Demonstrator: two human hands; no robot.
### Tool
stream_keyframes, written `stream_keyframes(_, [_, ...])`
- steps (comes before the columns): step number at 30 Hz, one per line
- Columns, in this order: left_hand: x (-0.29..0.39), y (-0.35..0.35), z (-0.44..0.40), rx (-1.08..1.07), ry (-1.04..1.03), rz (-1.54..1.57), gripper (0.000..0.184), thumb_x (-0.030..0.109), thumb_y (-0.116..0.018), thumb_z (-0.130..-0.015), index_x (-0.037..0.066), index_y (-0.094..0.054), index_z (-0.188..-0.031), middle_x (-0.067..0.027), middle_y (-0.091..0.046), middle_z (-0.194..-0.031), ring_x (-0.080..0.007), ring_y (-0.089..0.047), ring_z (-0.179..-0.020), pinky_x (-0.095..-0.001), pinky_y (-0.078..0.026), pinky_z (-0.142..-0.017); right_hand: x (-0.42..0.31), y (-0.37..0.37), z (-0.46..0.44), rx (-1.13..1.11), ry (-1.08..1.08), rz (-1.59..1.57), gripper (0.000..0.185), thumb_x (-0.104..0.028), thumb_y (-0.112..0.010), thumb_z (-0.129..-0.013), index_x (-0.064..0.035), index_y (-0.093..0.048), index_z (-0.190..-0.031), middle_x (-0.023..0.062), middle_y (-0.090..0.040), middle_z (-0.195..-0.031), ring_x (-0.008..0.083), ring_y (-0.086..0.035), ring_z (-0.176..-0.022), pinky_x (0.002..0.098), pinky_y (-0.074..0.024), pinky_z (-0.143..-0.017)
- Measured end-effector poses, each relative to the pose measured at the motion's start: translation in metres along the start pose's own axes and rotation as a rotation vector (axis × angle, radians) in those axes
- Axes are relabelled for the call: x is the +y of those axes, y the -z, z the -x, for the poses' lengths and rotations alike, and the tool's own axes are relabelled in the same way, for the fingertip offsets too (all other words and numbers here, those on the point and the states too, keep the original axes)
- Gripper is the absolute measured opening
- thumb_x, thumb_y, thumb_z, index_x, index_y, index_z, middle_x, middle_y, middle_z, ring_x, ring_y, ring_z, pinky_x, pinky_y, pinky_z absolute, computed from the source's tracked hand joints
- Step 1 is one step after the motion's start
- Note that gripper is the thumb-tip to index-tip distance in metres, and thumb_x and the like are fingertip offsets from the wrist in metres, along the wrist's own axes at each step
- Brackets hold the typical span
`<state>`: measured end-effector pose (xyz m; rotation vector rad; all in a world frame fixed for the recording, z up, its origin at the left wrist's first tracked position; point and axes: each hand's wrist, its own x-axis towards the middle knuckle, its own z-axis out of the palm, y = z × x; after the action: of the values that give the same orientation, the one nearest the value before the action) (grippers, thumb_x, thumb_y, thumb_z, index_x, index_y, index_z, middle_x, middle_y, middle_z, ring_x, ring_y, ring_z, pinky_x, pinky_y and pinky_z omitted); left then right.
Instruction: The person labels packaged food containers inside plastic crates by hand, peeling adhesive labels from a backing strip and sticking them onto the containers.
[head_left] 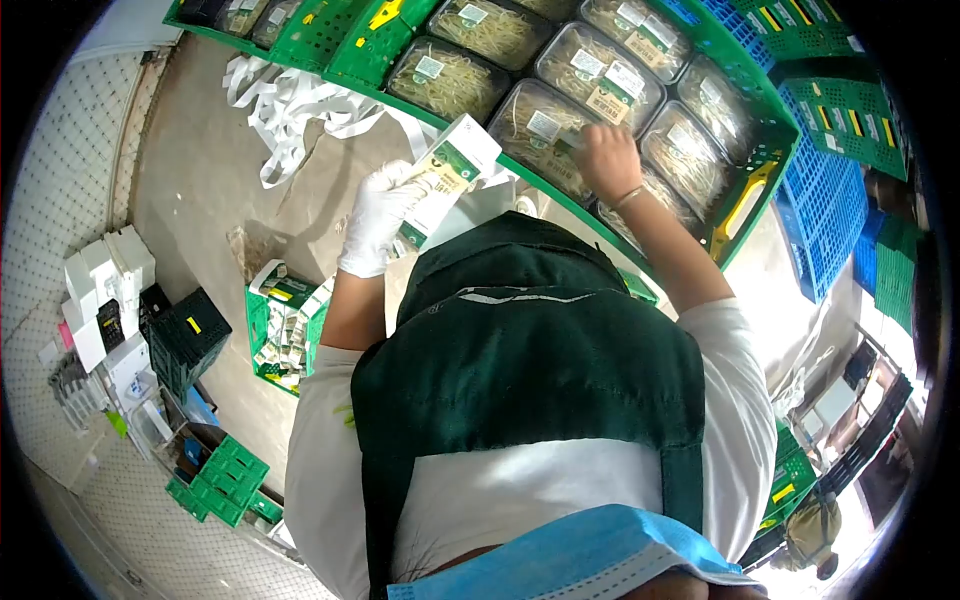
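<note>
My left hand point(378, 212), in a white glove, is closed around a strip of green-and-white printed labels point(450, 172) in front of my apron. Bare, my right hand point(608, 163) has its fingers curled down at the edge of a clear-lidded package of sprouts point(542, 132); what its fingertips hold, if anything, is too small to make out. That package lies in a green crate point(787, 150) among several similar packages, some with a white sticker and a green-and-beige label.
White backing strips point(290, 118) lie on the floor beyond my left hand. A small green basket point(257, 325) holds label pieces. Blue crates point(828, 215) stand at the right, a black crate point(190, 330) at the left. Another person point(812, 528) is at the lower right.
</note>
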<state>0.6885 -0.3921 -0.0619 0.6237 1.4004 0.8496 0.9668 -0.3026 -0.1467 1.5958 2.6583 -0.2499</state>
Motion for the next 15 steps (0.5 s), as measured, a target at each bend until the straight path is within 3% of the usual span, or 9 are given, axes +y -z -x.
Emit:
stream_keyframes(6, [-0.006,-0.033,0.001,-0.202,-0.209,0.098,0.025,0.000,-0.053,-0.076,-0.001,-0.051,-0.101,-0.0062,-0.057,-0.088,-0.0093,-0.056,-0.075,-0.0201,-0.046,-0.066,-0.005,0.038,0.012,0.246,-0.139,0.030,0.059,-0.039,-0.056,-0.073,-0.0034,-0.040,-0.116,0.0122,-0.052,-0.095,0.0226,-0.051,-0.084,0.0323,-0.0399,-0.072])
stream_keyframes(7, [-0.003,-0.043,0.002,-0.219,-0.319,-0.006,0.028,0.000,-0.054,-0.075,-0.001,-0.050,-0.103,-0.0065,-0.056,-0.092,-0.0095,-0.055,-0.080,-0.0209,-0.045,-0.070,-0.007,0.051,0.017,0.040,-0.116,-0.654,0.056,-0.036,-0.058,-0.073,-0.0024,-0.042,-0.114,0.0125,-0.053,-0.094,0.0219,-0.051,-0.083,0.0306,-0.0403,-0.072])
stream_keyframes(8, [-0.008,-0.050,-0.001,-0.299,-0.253,0.163,0.029,0.000,-0.054,-0.075,-0.001,-0.050,-0.103,-0.0064,-0.055,-0.094,-0.0096,-0.053,-0.084,-0.0215,-0.042,-0.074,-0.009,0.066,0.024,-0.183,-0.082,-1.334,0.053,-0.033,-0.060,-0.073,-0.0014,-0.043,-0.112,0.0127,-0.054,-0.093,0.0211,-0.052,-0.082,0.0290,-0.0407,-0.071])
stream_keyframes(9, [-0.010,-0.050,-0.007,-0.365,-0.212,0.032,0.029,0.001,-0.055,-0.075,-0.001,-0.050,-0.104,-0.0069,-0.055,-0.097,-0.0098,-0.052,-0.086,-0.0215,-0.042,-0.074,-0.020,0.086,0.031,-0.228,-0.012,-1.343,0.042,-0.025,-0.062,-0.074,0.0007,-0.047,-0.105,0.0120,-0.056,-0.087,0.0193,-0.052,-0.080,0.0271,-0.0411,-0.072])
stream_keyframes(10, [-0.011,-0.050,-0.011,-0.430,-0.173,-0.102,0.029,0.002,-0.056,-0.075,-0.001,-0.050,-0.104,-0.0074,-0.054,-0.100,-0.0101,-0.051,-0.088,-0.0215,-0.042,-0.075,-0.030,0.107,0.039,-0.087,0.016,-0.957,0.032,-0.017,-0.061,-0.073,-0.0001,-0.050,-0.098,0.0130,-0.057,-0.082,0.0224,-0.055,-0.077,0.0302,-0.0430,-0.068])
stream_keyframes(11, [-0.007,-0.057,-0.013,-0.440,-0.176,-0.106,0.029,0.002,-0.056,-0.075,-0.001,-0.050,-0.104,-0.0074,-0.054,-0.100,-0.0101,-0.051,-0.088,-0.0215,-0.042,-0.075,-0.032,0.107,0.046,-0.015,0.039,-0.901,0.029,-0.016,-0.061,-0.073,-0.0010,-0.051,-0.096,0.0144,-0.057,-0.080,0.0247,-0.056,-0.075,0.0312,-0.0436,-0.066])
stream_keyframes(13, [0.003,-0.073,-0.015,-0.335,-0.473,-0.504,0.022,0.004,-0.057,-0.076,-0.001,-0.053,-0.098,-0.0055,-0.056,-0.094,-0.0092,-0.053,-0.083,-0.0213,-0.042,-0.073,-0.030,0.100,0.055,0.044,0.083,-0.885,0.024,-0.012,-0.060,-0.071,-0.0033,-0.053,-0.092,0.0170,-0.057,-0.077,0.0310,-0.056,-0.071,0.0345,-0.0445,-0.061])
stream_keyframes(14, [0.017,-0.103,-0.003,-0.298,-0.454,-0.057,0.013,0.006,-0.058,-0.077,-0.001,-0.055,-0.087,-0.0037,-0.058,-0.083,-0.0080,-0.052,-0.074,-0.0208,-0.042,-0.068,-0.031,0.102,0.060,0.050,0.076,-0.887,0.024,-0.012,-0.060,-0.071,-0.0033,-0.053,-0.092,0.0170,-0.057,-0.077,0.0310,-0.056,-0.071,0.0345,-0.0445,-0.061])
stream_keyframes(15, [0.008,-0.108,-0.010,-0.325,-0.474,-0.122,0.010,0.006,-0.058,-0.077,0.000,-0.056,-0.084,-0.0028,-0.058,-0.078,-0.0076,-0.052,-0.071,-0.0205,-0.042,-0.066,-0.035,0.104,0.066,0.060,-0.002,-0.926,0.023,-0.011,-0.060,-0.071,-0.0032,-0.053,-0.091,0.0161,-0.057,-0.076,0.0306,-0.057,-0.070,0.0345,-0.0446,-0.061])
